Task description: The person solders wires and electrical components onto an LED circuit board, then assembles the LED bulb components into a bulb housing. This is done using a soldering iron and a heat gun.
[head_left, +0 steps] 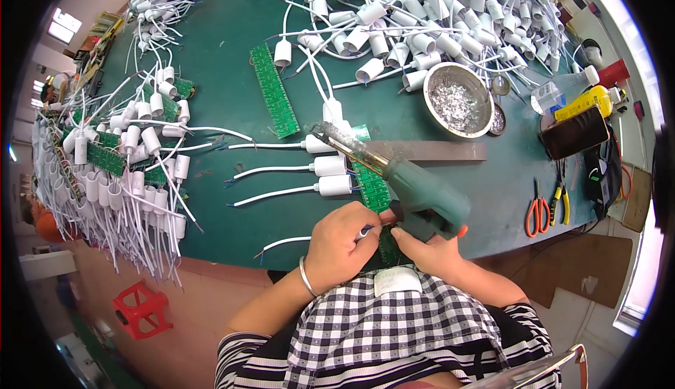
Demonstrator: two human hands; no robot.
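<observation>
My right hand (432,252) is closed around the handle of a green soldering gun (429,192). The gun's metal nozzle points up and left over the bench. Beside it, my left hand (344,234) is closed, its fingertips pinching a wire (363,232) with a bluish end; most of it is hidden. Under both hands lies a narrow green circuit board (373,188), partly covered by the gun. White lamp holders (330,166) with corded tails line its left edge. Another white cord (285,241) runs in beneath my left hand. A second circuit board (274,93) lies farther off.
A grey metal bar (436,151) sits behind the gun, near a bowl of solder scraps (457,100). Lamp holders are heaped at the back (422,20) and left (133,139). Orange-handled scissors (538,213), yellow-handled pliers (560,202) and bottles (587,100) are at right. A red stool (143,309) stands below.
</observation>
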